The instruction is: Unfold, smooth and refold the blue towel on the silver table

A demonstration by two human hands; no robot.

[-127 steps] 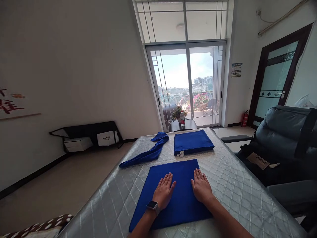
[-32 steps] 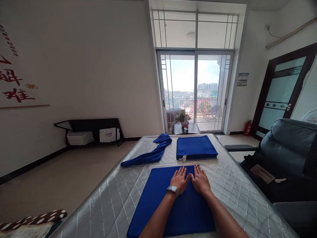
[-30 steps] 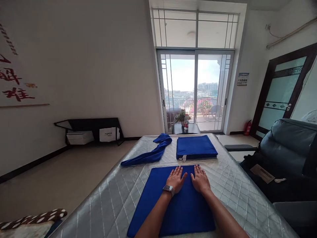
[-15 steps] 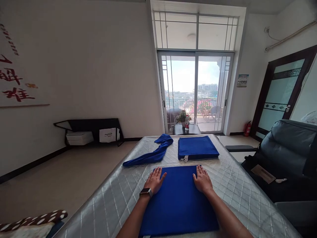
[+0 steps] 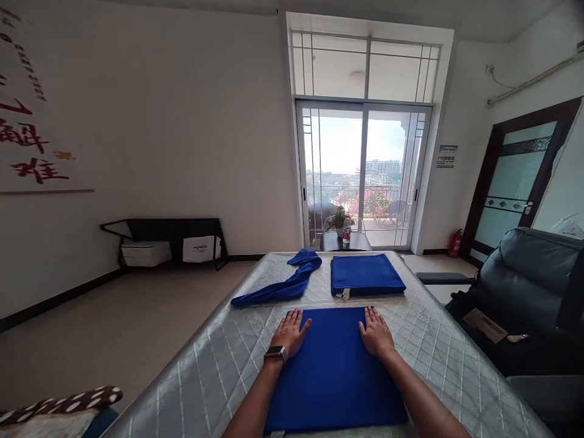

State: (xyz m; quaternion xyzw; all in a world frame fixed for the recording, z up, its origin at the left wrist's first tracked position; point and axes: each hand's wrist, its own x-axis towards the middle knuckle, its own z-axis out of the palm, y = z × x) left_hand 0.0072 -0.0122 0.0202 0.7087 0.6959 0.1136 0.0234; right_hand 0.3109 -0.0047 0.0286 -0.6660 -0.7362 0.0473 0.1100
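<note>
A folded blue cloth (image 5: 337, 371) lies flat on the plastic-covered mattress (image 5: 219, 359) in front of me. My left hand (image 5: 289, 333) rests flat on its far left corner, thumb apart from the fingers. On the far right corner lies my right hand (image 5: 376, 331), likewise flat with the thumb spread. Neither hand grasps anything. Beyond them on the right is a stack of folded blue cloths (image 5: 367, 274) with a white tag at its near edge. A loose, twisted blue cloth (image 5: 287, 286) stretches out at the far left.
Behind the mattress, a small dark table (image 5: 333, 243) bears a potted plant (image 5: 338, 219) and a bottle (image 5: 347, 230). A dark armchair (image 5: 529, 274) stands close on the right. A black rack (image 5: 168, 228) with white boxes is against the left wall.
The view has shifted slightly, so everything sits a little lower and to the right. Both hands stay flat on the folded cloth's far corners.
</note>
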